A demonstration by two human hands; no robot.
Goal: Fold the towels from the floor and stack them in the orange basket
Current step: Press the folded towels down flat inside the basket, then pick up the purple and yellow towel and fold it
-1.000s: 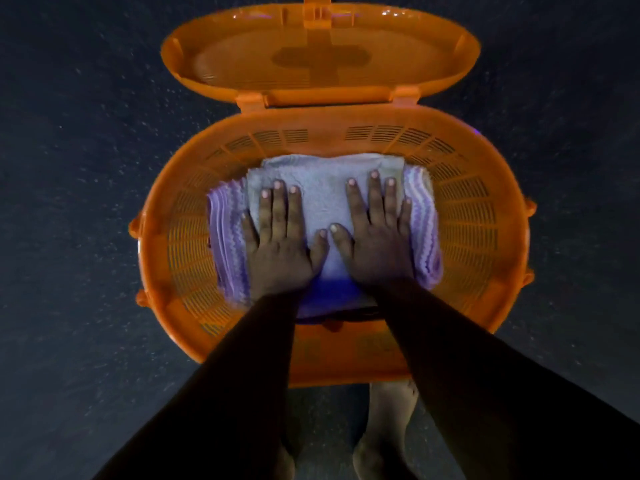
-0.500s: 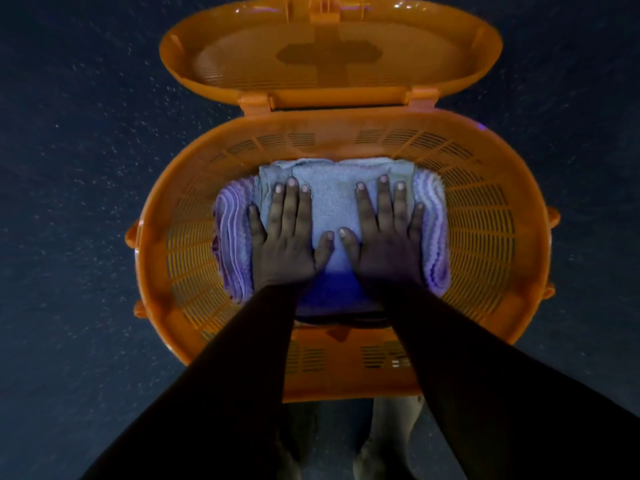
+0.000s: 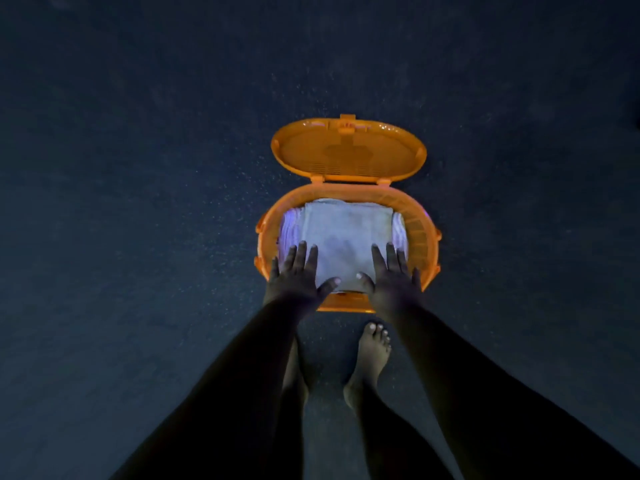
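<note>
The orange basket (image 3: 420, 237) stands on the dark floor with its hinged lid (image 3: 348, 150) thrown back. Inside lies a folded pale towel (image 3: 346, 237) on top of a purple striped towel (image 3: 289, 225) whose edges show at both sides. My left hand (image 3: 298, 275) hovers over the basket's near left rim, fingers spread and straight, holding nothing. My right hand (image 3: 391, 275) is likewise spread over the near right side. Whether the fingertips touch the towel I cannot tell.
Dark speckled floor (image 3: 138, 202) surrounds the basket on all sides. My bare feet stand just in front of it, the right foot (image 3: 372, 351) plain to see, the left one mostly hidden behind my arm.
The camera has risen well away from the basket. Both hands, which pressed flat on the top towel, have drawn back toward the near rim and spread apart.
</note>
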